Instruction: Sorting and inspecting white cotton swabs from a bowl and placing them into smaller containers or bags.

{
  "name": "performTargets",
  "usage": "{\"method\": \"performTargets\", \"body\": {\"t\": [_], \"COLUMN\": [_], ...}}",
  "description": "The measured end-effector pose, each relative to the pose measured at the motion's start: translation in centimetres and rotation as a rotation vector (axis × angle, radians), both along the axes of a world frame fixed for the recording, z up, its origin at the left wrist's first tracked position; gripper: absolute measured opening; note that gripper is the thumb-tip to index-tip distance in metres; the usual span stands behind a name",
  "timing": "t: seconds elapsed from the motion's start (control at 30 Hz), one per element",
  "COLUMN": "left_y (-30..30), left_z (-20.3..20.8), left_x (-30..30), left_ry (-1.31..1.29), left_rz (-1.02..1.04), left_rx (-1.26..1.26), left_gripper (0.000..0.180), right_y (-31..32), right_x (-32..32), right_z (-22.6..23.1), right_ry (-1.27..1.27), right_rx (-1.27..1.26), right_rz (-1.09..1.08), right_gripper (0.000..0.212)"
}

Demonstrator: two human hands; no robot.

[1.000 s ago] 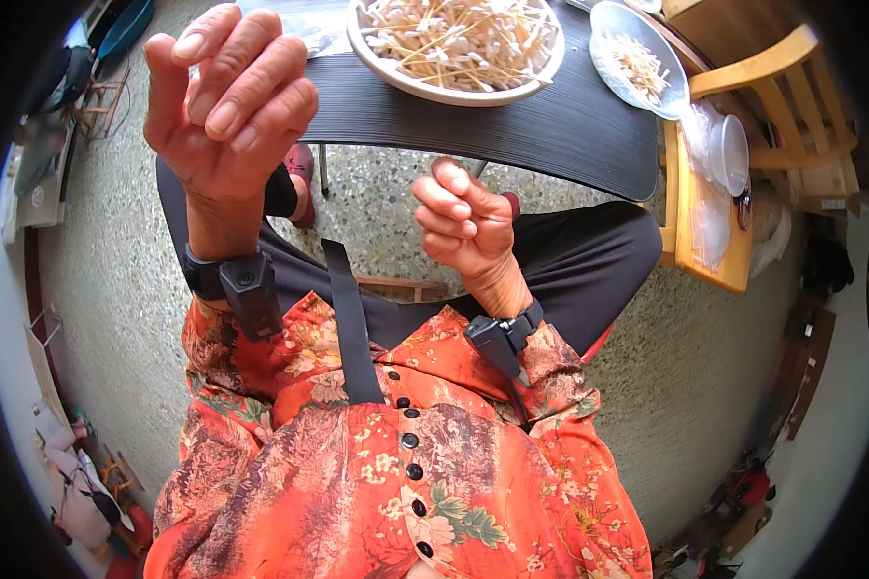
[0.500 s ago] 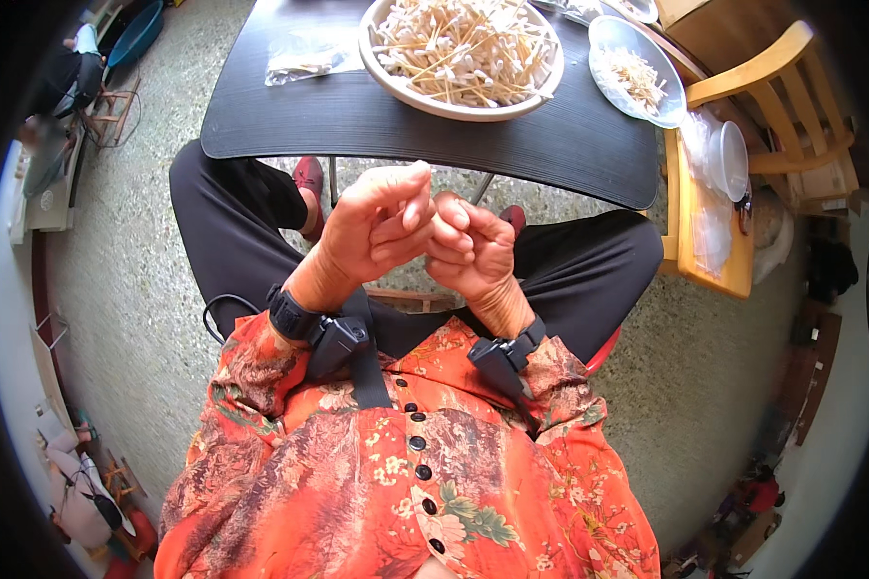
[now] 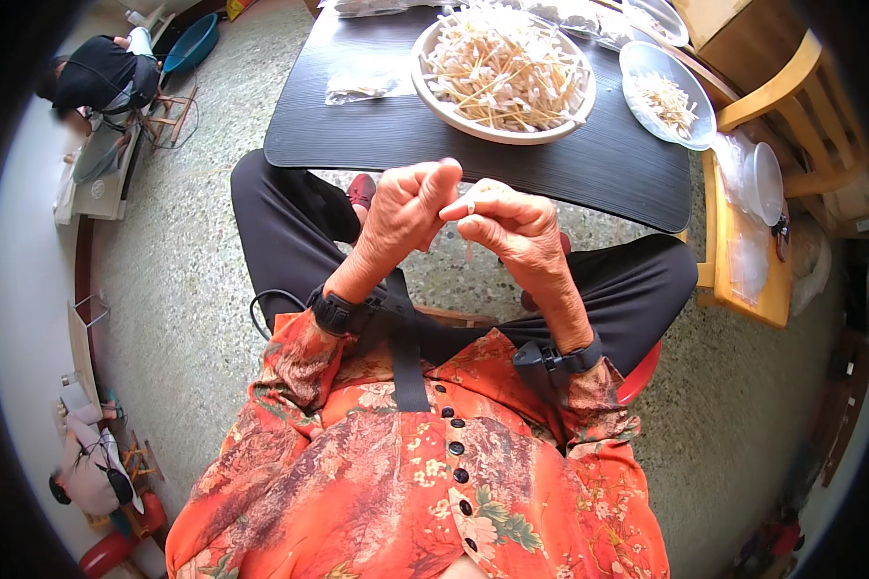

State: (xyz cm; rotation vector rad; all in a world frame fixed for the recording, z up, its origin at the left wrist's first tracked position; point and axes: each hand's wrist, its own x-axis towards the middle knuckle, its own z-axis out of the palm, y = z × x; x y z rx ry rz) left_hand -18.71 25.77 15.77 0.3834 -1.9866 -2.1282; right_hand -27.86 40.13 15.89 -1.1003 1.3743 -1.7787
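Both hands are raised close together just before the near edge of the black table (image 3: 348, 140). My left hand (image 3: 406, 209) is closed, its thumb on top; whatever its curled fingers hold is hidden. My right hand (image 3: 523, 230) pinches what looks like a cotton swab (image 3: 470, 206), its small white tip showing between thumb and forefinger. The right fingertips meet the left hand. Beyond them stands a large white bowl (image 3: 512, 137) heaped with cotton swabs (image 3: 507, 68). To its right, a translucent bowl (image 3: 702, 135) holds a smaller pile of swabs (image 3: 666, 101).
Left of the large bowl lies a clear plastic packet (image 3: 362, 90). A wooden chair (image 3: 758, 289) at the right bears plastic bags (image 3: 746, 265) and a clear tub (image 3: 765, 183). Another person (image 3: 106, 72) sits at the far left, near a blue basin (image 3: 192, 43).
The view has shifted, so the table appears farther right. My right hand has turned, its fingers now extended toward the left hand with a white tip showing. My left thumb stays up.
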Motion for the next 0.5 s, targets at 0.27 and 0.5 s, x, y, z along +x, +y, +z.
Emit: {"method": "performTargets", "body": {"t": [0.27,0.5], "left_y": [0.0,0.5], "left_z": [-2.4,-4.0], "left_x": [0.0,-0.2], "left_ry": [0.197,0.207], "left_rz": [-0.318,-0.246], "left_rx": [1.452,1.541], "left_gripper": [0.050,0.053], "right_y": [-1.0,-0.7], "right_x": [2.5,2.1], "right_z": [-4.0,-5.7], "right_ry": [-1.224,-1.232], "right_rx": [-0.466,-0.444], "right_rz": [0.406,0.401], "right_gripper": [0.019,0.017]}}
